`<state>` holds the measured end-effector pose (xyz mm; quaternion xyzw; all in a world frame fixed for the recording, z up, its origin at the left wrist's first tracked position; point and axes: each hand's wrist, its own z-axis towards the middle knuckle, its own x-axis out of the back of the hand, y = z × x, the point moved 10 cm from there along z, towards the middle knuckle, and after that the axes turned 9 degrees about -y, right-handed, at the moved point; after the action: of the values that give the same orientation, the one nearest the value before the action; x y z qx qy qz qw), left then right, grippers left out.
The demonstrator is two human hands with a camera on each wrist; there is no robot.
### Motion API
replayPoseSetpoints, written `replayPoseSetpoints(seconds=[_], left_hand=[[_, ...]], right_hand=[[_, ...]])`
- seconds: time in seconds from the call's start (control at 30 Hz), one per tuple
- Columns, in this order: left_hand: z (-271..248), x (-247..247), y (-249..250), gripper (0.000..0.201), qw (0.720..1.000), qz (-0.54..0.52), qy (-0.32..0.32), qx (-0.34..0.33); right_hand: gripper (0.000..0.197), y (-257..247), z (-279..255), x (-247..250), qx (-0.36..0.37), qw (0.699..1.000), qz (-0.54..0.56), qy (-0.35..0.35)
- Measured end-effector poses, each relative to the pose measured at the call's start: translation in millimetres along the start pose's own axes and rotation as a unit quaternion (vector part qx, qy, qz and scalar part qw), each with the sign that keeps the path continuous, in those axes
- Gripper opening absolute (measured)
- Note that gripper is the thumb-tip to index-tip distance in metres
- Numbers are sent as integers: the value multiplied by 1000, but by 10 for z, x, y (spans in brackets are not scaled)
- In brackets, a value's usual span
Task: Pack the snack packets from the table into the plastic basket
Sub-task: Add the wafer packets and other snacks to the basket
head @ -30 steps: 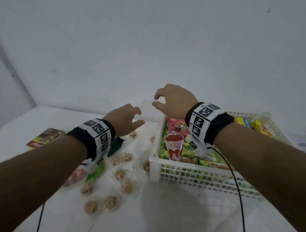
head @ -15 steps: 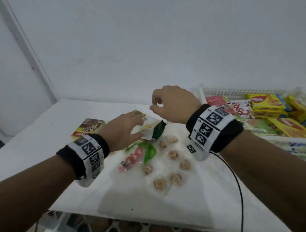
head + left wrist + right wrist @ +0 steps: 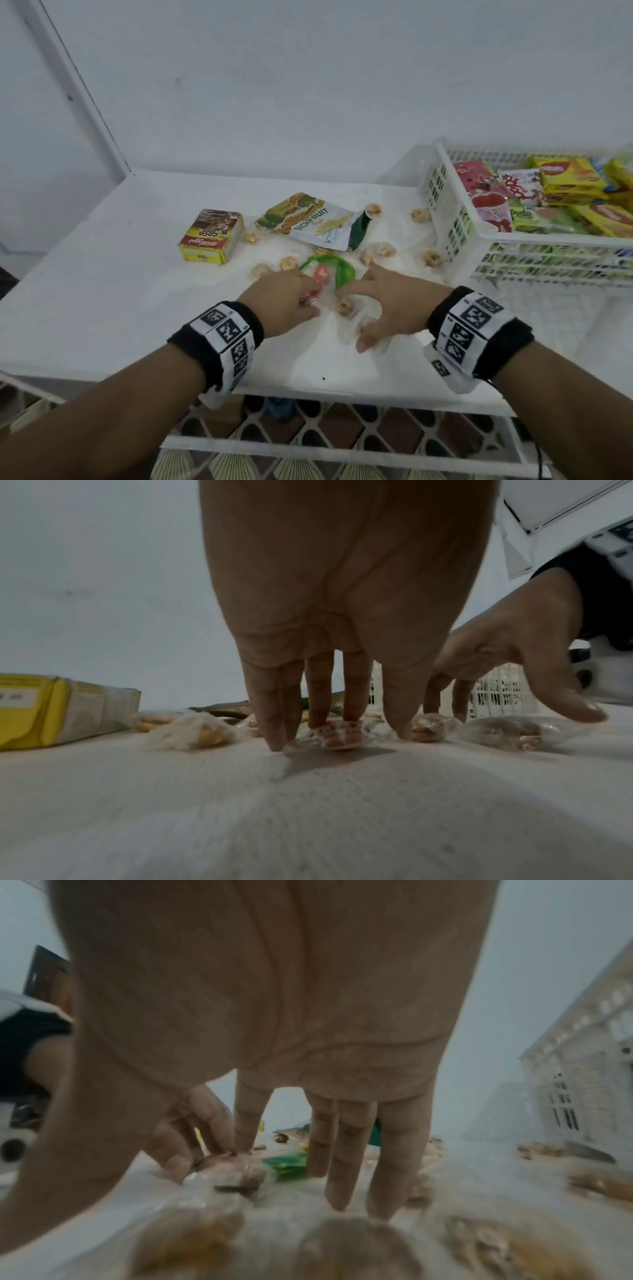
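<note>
The basket (image 3: 442,192) runs off the head view's right edge. Left of it, the left hand (image 3: 282,301) hides part of the red-and-green packet (image 3: 329,274); the right wrist view is blurred.

On the table (image 3: 102,274), the plastic basket (image 3: 445,219) is sitting at three o'clock, packed with snack packets. The cereal box (image 3: 210,236) is lying at ten o'clock, the jackfruit chips packet (image 3: 315,222) at twelve, just right of it. Small wrapped cookies (image 3: 431,258) are lying scattered between packet and basket, and nearer, around the leaf-printed packet (image 3: 329,274) at centre.
</note>
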<state>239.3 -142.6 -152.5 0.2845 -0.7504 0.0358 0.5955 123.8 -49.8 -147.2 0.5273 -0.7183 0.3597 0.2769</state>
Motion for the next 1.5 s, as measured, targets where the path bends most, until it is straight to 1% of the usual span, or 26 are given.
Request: replayPoseSetpoints(seconds=[0.07, 0.1, 0.23, 0.4, 0.5, 0.63, 0.67, 0.73, 0.83, 0.9, 1.0, 1.03, 1.1, 1.13, 1.17, 1.2, 1.27, 1.37, 1.43, 1.5], left_hand=[[14, 2, 12, 25, 1000, 20, -2, 5], [12, 7, 15, 23, 1000, 26, -2, 10], [-3, 24, 22, 29, 999, 41, 7, 26], [-31, 18, 53, 35, 999, 31, 13, 41], [-28, 39, 69, 35, 998, 33, 13, 49], [-23, 61, 78, 34, 997, 38, 17, 61], [-25, 66, 82, 34, 997, 39, 20, 63], [-29, 62, 88, 34, 997, 42, 21, 63], [-37, 50, 109, 33, 997, 40, 22, 57], [-54, 46, 122, 34, 998, 32, 25, 55], [-49, 16, 84, 33, 999, 7, 10, 50], [-44, 25, 73, 33, 999, -10, 14, 40], [-54, 110, -4, 33, 995, -66, 60, 43], [-75, 160, -55, 32, 991, -86, 84, 62], [-85, 188, -99, 30, 988, -88, 93, 84], [-87, 189, -137, 29, 987, -70, 84, 114], [-60, 147, -197, 35, 985, -35, 45, 162], [-7, 129, -218, 51, 982, -52, 18, 182], [22, 103, -224, 56, 980, -65, 12, 187], [29, 65, -235, 63, 976, -101, 8, 192]], right_hand=[[102, -11, 4, -83, 9, 1000, -13, -7], [101, -16, 15, -115, 13, 1000, -25, -6], [87, 36, 62, -162, 23, 998, -48, 16], [61, 117, 115, -87, 59, 996, -42, 52], [55, 250, 147, 12, 56, 994, -48, 81], [53, 410, 80, 99, 30, 990, -75, 119], [53, 406, 47, 103, 37, 988, -73, 131], [51, 309, -28, 102, 79, 984, -53, 147], [43, 58, -54, 34, 153, 978, -52, 136], [39, -57, -14, -8, 172, 974, -78, 124], [33, -81, 47, -3, 163, 974, -92, 128], [32, -63, 55, 21, 157, 975, -88, 133], [31, 1, 55, 87, 141, 978, -69, 137], [30, 42, 55, 121, 131, 980, -64, 136], [30, 83, 56, 155, 119, 982, -65, 132], [30, 117, 52, 195, 107, 983, -71, 131], [29, 177, 33, 289, 83, 983, -75, 145], [29, 219, -39, 423, 58, 978, -34, 195], [30, 195, -80, 471, 57, 974, -13, 221], [29, 169, -116, 505, 56, 970, 0, 236]])
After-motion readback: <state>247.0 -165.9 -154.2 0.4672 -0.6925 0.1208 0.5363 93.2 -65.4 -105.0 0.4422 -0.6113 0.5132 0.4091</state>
